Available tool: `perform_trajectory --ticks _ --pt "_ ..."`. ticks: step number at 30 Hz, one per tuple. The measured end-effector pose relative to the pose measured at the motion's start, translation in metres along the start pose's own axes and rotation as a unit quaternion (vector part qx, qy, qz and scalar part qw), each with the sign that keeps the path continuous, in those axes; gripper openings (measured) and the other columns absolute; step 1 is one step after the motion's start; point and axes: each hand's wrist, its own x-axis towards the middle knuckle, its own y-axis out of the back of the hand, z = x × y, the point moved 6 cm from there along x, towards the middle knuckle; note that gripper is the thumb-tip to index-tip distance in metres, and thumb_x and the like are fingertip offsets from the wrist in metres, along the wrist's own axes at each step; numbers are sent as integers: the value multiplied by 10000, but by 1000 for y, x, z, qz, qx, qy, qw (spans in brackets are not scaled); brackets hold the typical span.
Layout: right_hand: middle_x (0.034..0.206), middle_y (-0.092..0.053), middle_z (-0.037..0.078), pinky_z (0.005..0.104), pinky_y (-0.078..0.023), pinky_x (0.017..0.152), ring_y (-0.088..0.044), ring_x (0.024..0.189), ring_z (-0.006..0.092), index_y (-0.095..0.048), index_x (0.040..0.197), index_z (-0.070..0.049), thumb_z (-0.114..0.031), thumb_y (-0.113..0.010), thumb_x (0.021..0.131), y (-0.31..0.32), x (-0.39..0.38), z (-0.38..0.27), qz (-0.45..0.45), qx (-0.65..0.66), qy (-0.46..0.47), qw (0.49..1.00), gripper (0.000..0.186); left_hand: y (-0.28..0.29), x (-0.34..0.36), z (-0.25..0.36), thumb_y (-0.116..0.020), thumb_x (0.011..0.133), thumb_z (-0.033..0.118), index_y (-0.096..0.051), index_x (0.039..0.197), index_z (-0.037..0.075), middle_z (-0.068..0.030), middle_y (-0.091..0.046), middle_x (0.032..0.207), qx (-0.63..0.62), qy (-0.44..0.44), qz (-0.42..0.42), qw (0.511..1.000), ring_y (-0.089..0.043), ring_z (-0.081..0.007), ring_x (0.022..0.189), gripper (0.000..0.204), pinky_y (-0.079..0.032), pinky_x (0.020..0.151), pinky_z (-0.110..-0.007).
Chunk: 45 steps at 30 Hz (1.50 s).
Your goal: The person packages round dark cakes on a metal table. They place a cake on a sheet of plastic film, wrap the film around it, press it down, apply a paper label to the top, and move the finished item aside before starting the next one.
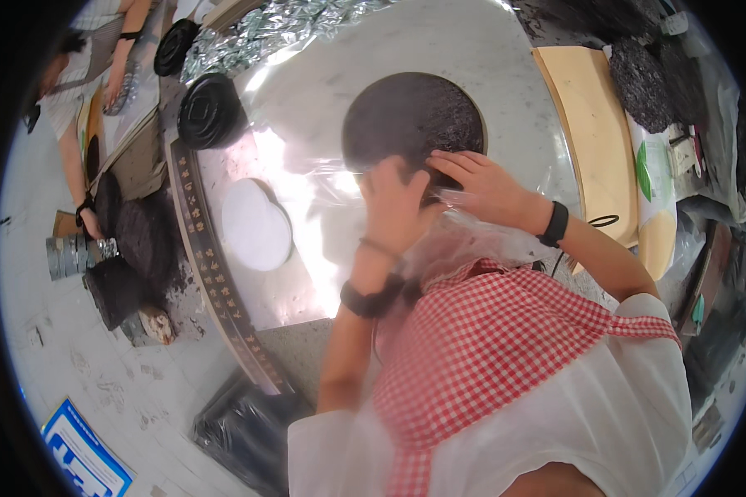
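Observation:
A large dark, rough-surfaced round disc (413, 116), which looks like a pressed cake, lies flat on the pale table in front of me. Clear plastic film (464, 217) bunches at its near edge, between my hands and the apron. My left hand (395, 205) is at the disc's near left side, its fingers bent into the film. Across the near right edge lie the stretched fingers of my right hand (485, 189), flat on the dark surface. Its thumb is partly hidden by the film. Black bands circle both wrists.
White round sheets (257, 225) lie to the left, beside a dark lettered strip (215, 257). Black round pieces (211, 110) and crumpled silvery film (265, 37) are farther back. Brown paper (584, 124) and dark lumpy slabs (642, 87) line the right. Another person's hand (91, 222) works at far left.

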Motion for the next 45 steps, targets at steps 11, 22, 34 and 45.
perform_trajectory --ticks 11,22,34,45 --pt "893 -664 126 371 -506 657 -639 790 315 -596 1103 -68 -123 -670 830 28 -62 -2 -146 348 -573 728 287 -10 13 7 -669 812 281 -706 862 131 -182 -481 1215 84 34 -25 996 -455 -365 1111 163 -322 962 -517" --pt "1115 -518 147 429 -461 901 -564 975 342 -540 1107 -36 -162 -640 796 3 25 3 145 -8 -98 985 350 -12 18 14 -656 732 127 -475 1306 18 -224 -443 1161 -51 19 75 996 -462 -375 1029 612 -332 968 -555" --pt "1153 -542 213 439 -445 901 -556 1033 311 -553 1080 -32 -139 -646 753 -8 40 16 144 -96 -197 965 356 27 29 5 -689 658 51 -552 1262 3 -230 -478 1228 115 22 157 981 -492 -400 1104 621 -436 919 -469" --pt "1290 -521 169 422 -400 1029 -492 1212 316 -543 1085 -15 -283 -808 622 10 65 51 61 8 -102 993 597 38 50 -14 -828 649 304 -602 981 6 -212 -548 1195 89 -56 82 991 -524 -381 1092 500 -507 786 -451"
